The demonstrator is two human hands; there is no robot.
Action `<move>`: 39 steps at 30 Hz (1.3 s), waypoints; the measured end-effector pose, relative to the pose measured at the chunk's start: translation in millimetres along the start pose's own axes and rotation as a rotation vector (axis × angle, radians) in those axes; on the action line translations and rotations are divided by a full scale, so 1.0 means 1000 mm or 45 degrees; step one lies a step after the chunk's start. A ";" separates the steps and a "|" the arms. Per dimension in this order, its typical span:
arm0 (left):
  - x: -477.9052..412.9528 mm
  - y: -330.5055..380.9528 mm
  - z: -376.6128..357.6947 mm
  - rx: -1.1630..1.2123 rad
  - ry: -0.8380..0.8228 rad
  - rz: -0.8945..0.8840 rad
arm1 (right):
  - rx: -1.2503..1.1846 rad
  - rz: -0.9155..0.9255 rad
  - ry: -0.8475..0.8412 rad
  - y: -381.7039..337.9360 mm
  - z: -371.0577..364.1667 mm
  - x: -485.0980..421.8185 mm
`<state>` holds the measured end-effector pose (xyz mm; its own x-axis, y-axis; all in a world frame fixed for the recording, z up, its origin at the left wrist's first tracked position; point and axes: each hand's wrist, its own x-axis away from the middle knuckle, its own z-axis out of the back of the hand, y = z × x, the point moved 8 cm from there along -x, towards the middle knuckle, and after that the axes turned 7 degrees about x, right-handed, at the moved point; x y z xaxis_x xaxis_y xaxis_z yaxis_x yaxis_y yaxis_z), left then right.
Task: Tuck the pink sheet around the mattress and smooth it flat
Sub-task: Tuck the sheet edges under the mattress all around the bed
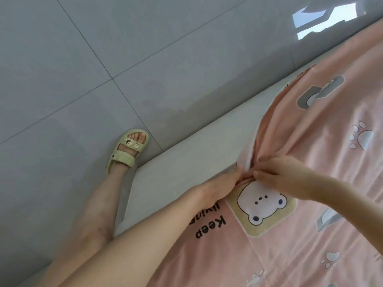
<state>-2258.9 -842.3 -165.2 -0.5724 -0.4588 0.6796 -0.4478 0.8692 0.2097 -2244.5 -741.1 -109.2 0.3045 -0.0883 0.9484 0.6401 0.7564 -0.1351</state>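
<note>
The pink sheet [310, 162] is lying over the top of the mattress [186, 162], filling the right and lower part of the view. Its edge is bunching into a gathered fold at the mattress's long side, and the folds are fanning up and away from that point toward the far end. Beside the bunch, the bare pale side of the mattress is showing, uncovered by the sheet.

The left hand [226, 181] is reaching in from the lower left, its grip closing on the gathered edge of the sheet, with the thumb pressing on the fabric from the floor side. The right hand [277, 168] is coming in from the right, its fingers curling and pinching the same bunch just beside the left hand; the two hands are nearly touching.

Just below the hands, a printed bear face [261, 204] in a tan square is lying flat on the sheet, and black lettering [209, 226] reading "Keep" is sitting next to it. Paw prints and grey shapes are scattered across the rest of the fabric.

A bare leg is standing on the grey tiled floor [83, 69] close against the mattress, the foot wearing a pale green sandal [128, 150]. A bright window reflection [325, 19] is shining on the tiles at upper right.
</note>
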 end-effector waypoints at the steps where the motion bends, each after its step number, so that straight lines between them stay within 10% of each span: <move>1: -0.004 -0.004 -0.002 0.000 -0.028 0.064 | -0.036 -0.031 0.122 0.008 0.010 0.002; 4: -0.009 -0.002 -0.013 0.022 -0.142 0.146 | -0.034 0.022 0.318 0.014 0.028 -0.010; 13: -0.004 -0.026 -0.032 0.073 -0.353 0.457 | 0.316 -0.372 -0.791 0.067 -0.019 -0.032; 20: 0.024 0.002 0.047 -0.445 0.475 -0.171 | -0.001 -0.381 -0.555 0.091 -0.013 -0.058; 28: 0.027 -0.042 0.037 -0.273 0.246 -0.029 | 0.138 0.189 0.226 -0.010 -0.001 -0.010; 34: 0.024 -0.051 0.044 -0.269 0.152 0.471 | 0.445 0.167 0.161 -0.042 -0.039 -0.033; 39: 0.048 -0.024 0.071 -0.541 0.350 -0.011 | 0.508 0.034 0.023 -0.046 -0.043 -0.054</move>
<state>-2324.3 -897.9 -187.7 -0.3425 -0.4506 0.8244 -0.0996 0.8900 0.4450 -2260.5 -799.2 -166.8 0.3317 -0.0740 0.9405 0.3086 0.9506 -0.0340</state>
